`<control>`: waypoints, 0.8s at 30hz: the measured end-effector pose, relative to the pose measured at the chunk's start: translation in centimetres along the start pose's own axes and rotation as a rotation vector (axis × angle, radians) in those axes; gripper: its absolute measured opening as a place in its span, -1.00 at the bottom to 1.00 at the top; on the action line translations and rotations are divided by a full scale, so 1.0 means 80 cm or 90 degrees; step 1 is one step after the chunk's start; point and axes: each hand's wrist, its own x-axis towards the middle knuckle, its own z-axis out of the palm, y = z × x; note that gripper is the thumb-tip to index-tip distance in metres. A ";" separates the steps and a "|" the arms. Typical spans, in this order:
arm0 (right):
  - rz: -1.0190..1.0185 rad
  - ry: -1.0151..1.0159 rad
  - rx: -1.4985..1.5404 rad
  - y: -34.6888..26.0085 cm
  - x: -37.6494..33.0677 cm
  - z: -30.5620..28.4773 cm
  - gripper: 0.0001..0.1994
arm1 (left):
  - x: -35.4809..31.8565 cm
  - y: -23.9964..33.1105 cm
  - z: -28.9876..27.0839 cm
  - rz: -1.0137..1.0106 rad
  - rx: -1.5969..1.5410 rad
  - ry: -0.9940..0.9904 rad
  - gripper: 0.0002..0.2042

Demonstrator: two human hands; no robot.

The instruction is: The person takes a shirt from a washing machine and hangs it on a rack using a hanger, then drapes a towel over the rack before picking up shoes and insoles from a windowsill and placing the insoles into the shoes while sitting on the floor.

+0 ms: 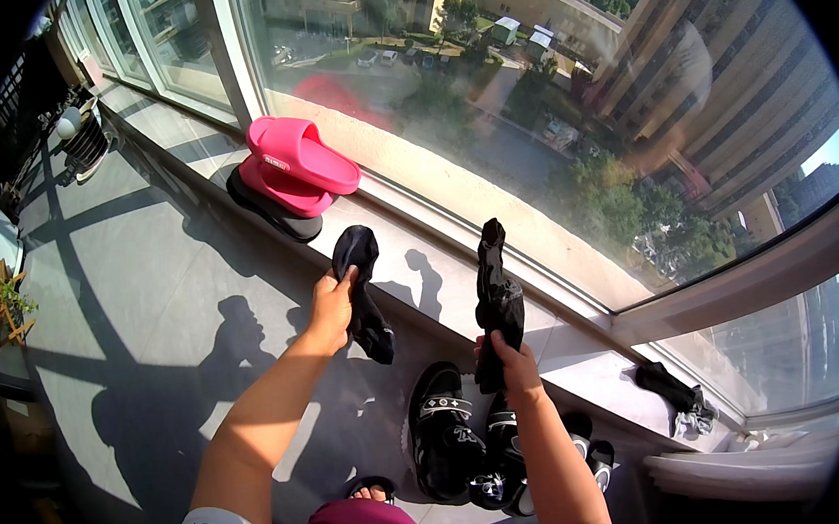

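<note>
From the head camera, looking down at the window ledge [566, 364]: the left hand [332, 306] is raised over the sunlit ledge, its fingers [347, 279] closed around the upper part of a black sock [363, 296], which hangs limp from the grip, toe end down toward the floor [138, 314]. The right hand [514, 365] is just beside it, fingers wrapped tight on the lower end of a second black sock [497, 300] that stands up from the fist toward the glass. The 2 socks are apart, not touching.

Below the hands, on the floor against the ledge, sits a pair of black sport shoes [458, 436] with white straps. A bare toe [369, 493] shows near the lower edge. Farther along the ledge to the left, a pink slide sandal [298, 163] rests on top of a black sandal [273, 209]. To the right, a dark crumpled cloth [674, 395] lies on the ledge near the window frame.
</note>
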 end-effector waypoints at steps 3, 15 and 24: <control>0.074 -0.152 0.085 -0.013 -0.018 0.013 -0.67 | -0.037 0.008 0.021 -0.138 -0.102 -0.044 -0.81; 0.339 -0.405 0.112 0.003 -0.041 0.026 -0.53 | -0.105 0.004 0.069 -0.211 -0.307 -0.373 -0.62; 0.237 -0.228 -0.020 -0.016 -0.050 0.006 -0.54 | -0.115 0.019 0.054 -0.261 -0.365 -0.294 -0.72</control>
